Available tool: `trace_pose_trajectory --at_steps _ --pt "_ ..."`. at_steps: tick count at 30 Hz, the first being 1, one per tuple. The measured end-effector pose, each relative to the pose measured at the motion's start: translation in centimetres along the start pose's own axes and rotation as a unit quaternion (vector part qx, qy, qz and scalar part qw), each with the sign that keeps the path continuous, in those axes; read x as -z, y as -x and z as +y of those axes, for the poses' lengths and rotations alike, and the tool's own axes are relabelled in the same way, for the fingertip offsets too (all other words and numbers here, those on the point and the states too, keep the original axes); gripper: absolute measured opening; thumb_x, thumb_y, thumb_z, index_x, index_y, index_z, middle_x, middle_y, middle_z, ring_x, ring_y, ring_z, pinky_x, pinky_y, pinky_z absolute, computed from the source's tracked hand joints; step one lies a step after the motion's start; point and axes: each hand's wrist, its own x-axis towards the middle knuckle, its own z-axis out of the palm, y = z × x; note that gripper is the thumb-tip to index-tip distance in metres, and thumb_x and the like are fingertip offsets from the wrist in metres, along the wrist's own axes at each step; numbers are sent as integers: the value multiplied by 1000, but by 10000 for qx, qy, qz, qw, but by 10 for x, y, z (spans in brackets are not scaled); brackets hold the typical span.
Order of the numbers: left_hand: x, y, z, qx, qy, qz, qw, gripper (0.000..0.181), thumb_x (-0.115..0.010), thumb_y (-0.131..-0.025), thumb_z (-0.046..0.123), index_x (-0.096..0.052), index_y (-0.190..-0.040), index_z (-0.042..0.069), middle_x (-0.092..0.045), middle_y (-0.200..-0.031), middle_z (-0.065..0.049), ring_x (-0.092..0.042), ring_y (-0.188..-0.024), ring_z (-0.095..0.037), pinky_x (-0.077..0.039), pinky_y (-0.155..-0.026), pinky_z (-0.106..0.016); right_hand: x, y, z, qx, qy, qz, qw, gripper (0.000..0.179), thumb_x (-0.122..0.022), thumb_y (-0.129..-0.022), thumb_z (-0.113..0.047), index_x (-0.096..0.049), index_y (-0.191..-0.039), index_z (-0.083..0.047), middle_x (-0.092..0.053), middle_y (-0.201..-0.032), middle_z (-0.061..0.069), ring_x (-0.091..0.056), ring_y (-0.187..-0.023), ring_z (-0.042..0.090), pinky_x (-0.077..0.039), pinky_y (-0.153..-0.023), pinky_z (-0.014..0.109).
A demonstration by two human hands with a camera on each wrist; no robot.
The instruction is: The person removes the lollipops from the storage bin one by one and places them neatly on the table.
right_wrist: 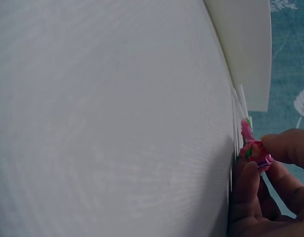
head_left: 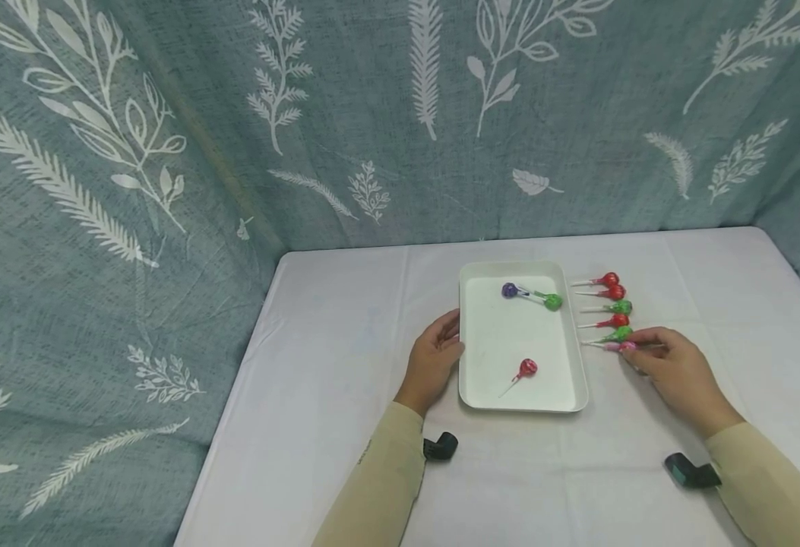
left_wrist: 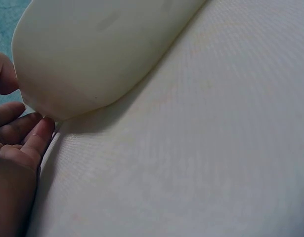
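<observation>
While the left hand (head_left: 430, 363) holds the tray (head_left: 495, 342) at its left edge, thumb at the rim and fingers bent against the wall, the right hand (head_left: 680, 376) pinches the head of the pink lollipop (head_left: 627, 346) between thumb and fingertips. This lollipop is outside the tray, off its right edge, its stick pointing toward that edge; whether its head rests on the table (head_left: 509, 479) or is slightly raised is hard to tell, since the fingers cover part of it. It is the nearest in a row of six, the others running toward the table's far edge: a green one (head_left: 621, 333) just beside it, then a red one (head_left: 621, 320), another green one (head_left: 622, 307) and two more red ones, the second (head_left: 616, 292) and the farthest (head_left: 611, 279), all with their heads away from the tray. Inside the tray, a purple lollipop (head_left: 510, 290) and a green lollipop (head_left: 553, 302) lie by the far right corner with their sticks overlapping, and a red lollipop (head_left: 527, 368) lies toward the near edge, its stick slanting to the near left corner. The tray's far edge is near the table's far edge. A blue-green curtain (head_left: 345, 114) with pale leaf prints hangs beyond the table's far and left edges.
</observation>
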Motion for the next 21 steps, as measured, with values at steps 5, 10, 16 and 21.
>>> trace_pose_trajectory --at_steps 5,10,16,21 --pt "0 0 0 -22 95 -9 10000 55 -61 -102 -1 -55 -157 0 -63 -151 -11 -63 -134 -20 -53 -112 -31 -1 -3 0 52 67 103 9999 45 -68 -110 -25 -60 -138 10 -70 -115 24 -68 -92 27 -57 -64 20" --pt "1 -1 -2 -30 146 -36 9999 55 -61 -103 -1 -55 -157 0 -63 -151 -11 -63 -135 -22 -53 -112 -32 -3 -4 0 34 99 164 9998 42 -67 -109 -22 -60 -136 10 -67 -120 28 -67 -94 29 -56 -64 18" --pt "1 -1 -3 -15 163 17 9999 55 -62 -102 -1 -56 -156 1 -64 -150 -10 -63 -134 -22 -53 -112 -31 -3 -3 -2 -80 86 158 9998 43 -67 -110 -23 -59 -138 10 -65 -124 29 -67 -96 32 -56 -64 18" --pt "1 -1 -2 -10 203 1 9998 55 -62 -101 -1 -56 -156 1 -63 -151 -10 -63 -135 -22 -53 -112 -32 -3 -1 -4 -180 70 160 9997 44 -66 -111 -27 -60 -137 8 -64 -128 29 -68 -97 32 -57 -64 19"
